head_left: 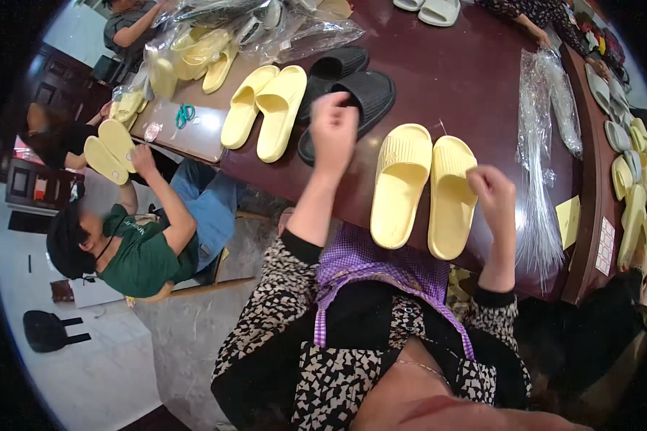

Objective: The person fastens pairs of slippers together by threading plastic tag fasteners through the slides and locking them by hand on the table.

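A pair of yellow slide slippers lies in front of me at the table's near edge: the left slipper (400, 197) and the right slipper (453, 208), straps on the far side. My right hand (494, 190) is curled closed at the right slipper's outer edge; whether it touches is unclear. Raised over the black slippers (366, 100), my left hand (333, 129) is closed with bent fingers, slightly blurred. What either hand may hold is hidden. Left of the black pair rests another yellow pair (280, 115).
Clear plastic bags (539, 144) lie along the right side of the dark red table (453, 79). More bagged slippers (201, 54) are heaped at the far left, near teal-handled scissors (185, 115). A seated co-worker (144, 248) at left holds yellow slippers. Slippers (629, 208) line a shelf at right.
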Tool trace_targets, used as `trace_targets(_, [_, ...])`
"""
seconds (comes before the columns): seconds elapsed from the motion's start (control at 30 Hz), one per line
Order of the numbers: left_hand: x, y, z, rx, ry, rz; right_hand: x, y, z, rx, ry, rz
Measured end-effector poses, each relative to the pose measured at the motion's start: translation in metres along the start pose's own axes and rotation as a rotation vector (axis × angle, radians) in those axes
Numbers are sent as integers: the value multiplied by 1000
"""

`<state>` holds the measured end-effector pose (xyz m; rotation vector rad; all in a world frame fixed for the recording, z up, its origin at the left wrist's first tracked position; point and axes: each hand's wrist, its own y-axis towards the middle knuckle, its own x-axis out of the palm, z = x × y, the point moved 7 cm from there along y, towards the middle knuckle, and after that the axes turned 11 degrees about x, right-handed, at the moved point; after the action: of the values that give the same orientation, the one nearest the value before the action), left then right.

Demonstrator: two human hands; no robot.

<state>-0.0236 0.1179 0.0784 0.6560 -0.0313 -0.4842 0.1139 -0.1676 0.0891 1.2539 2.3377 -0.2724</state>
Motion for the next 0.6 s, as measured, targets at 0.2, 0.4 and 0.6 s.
trace_targets(0.2, [-138, 61, -103, 90, 708, 73, 26, -32, 14, 20, -55, -124])
trace_targets(0.4, [-143, 109, -174, -281, 904, -259, 48, -16, -9, 123, -323, -87])
trace_targets(0.6, [-160, 112, -189, 17, 719, -199, 80, -10, -3, 151, -591, -104])
